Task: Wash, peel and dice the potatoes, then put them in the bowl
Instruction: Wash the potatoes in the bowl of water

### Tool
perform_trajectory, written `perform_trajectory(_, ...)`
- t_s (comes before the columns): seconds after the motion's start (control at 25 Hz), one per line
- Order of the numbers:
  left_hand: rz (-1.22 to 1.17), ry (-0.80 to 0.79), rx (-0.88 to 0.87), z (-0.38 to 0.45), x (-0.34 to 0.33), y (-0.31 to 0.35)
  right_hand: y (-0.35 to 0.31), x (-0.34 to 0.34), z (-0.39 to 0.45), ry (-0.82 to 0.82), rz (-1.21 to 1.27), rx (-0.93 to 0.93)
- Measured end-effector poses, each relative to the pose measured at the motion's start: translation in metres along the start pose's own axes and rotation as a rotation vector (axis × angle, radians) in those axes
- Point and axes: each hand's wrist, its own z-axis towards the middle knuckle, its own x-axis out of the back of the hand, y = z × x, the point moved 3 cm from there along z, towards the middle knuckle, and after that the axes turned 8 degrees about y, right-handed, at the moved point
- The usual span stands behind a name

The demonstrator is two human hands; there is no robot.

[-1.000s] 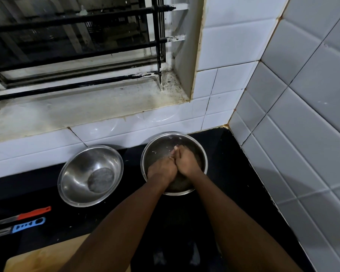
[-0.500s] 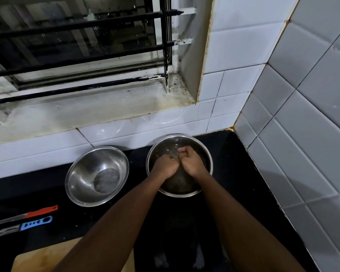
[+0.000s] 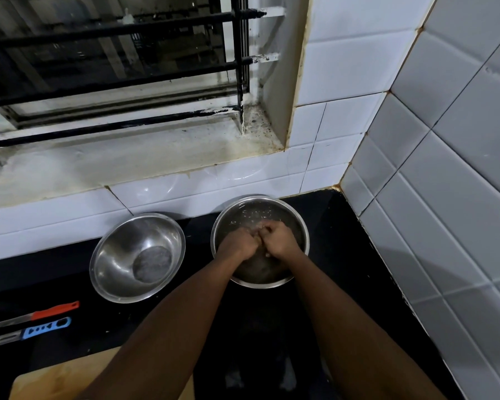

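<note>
Both hands, left and right, curl together over something hidden in the water-filled round steel bowl, empty steel bowl alongside on the black counter.

Both forearms stretched forward and converging, bare to the elbow. Left hand and right hand pressed knuckle to knuckle inside the steel bowl, fingers curled downward and inward. Whatever sits between the palms hidden, so the hold unclear.
</note>
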Motion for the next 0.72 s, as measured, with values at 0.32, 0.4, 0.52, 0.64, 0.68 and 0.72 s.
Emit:
perform_trajectory(0.32,-0.220,0.115,0.132,-0.002,0.011,0.000,-0.008,0.006,0.001,0.088,0.427,-0.169)
perform_trajectory(0.4,-0.385,0.114,0.200,0.000,0.011,-0.002,-0.007,0.003,0.004,0.054,0.509,-0.197)
perform_trajectory(0.52,-0.633,0.193,0.235,0.000,0.010,-0.004,-0.010,0.003,0.000,0.013,0.591,-0.207)
perform_trajectory(0.64,-0.642,0.234,0.200,-0.005,0.013,0.003,-0.010,0.004,-0.002,-0.018,0.590,-0.153)
perform_trajectory(0.68,-0.636,0.231,0.194,-0.006,0.012,0.004,-0.011,0.005,-0.002,-0.022,0.606,-0.146)
perform_trajectory(0.72,-0.652,0.221,0.192,-0.003,0.011,0.005,-0.012,0.005,-0.002,-0.029,0.621,-0.139)
